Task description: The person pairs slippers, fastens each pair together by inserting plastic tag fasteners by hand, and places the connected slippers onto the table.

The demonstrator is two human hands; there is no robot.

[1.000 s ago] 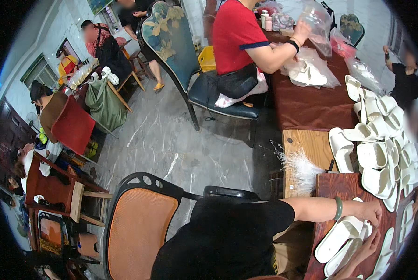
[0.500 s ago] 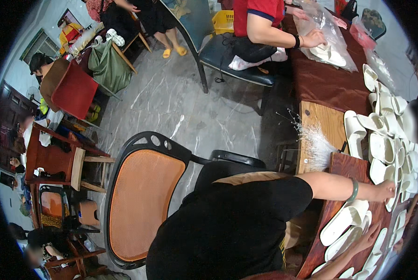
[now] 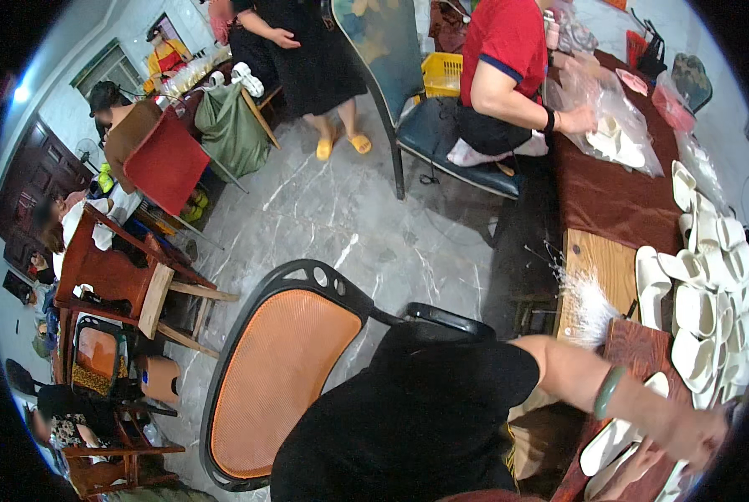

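My left hand (image 3: 694, 435), with a green bangle (image 3: 611, 393) on its wrist, reaches across the table's right side. It is smeared by motion, so its fingers and anything in them cannot be made out. Below that forearm, and partly covered by it, my right hand (image 3: 638, 466) lies with fingers stretched over white slippers (image 3: 615, 439) on the dark red wooden tabletop (image 3: 634, 339). Farther up the table, many more white slippers (image 3: 697, 311) are crowded together in rows and overlapping piles.
A bunch of thin white strands (image 3: 585, 311) lies by a light wooden panel (image 3: 599, 259). Beyond, a co-worker's hand (image 3: 577, 121) works at a clear plastic bag (image 3: 655, 138) holding white slippers. Behind me stands an orange mesh chair (image 3: 287, 368). Other people sit or stand across the room.
My left hand has left the slipper pile and swung down the table toward my right hand, crossing over it. The whole view has shifted, moving the room right and down.
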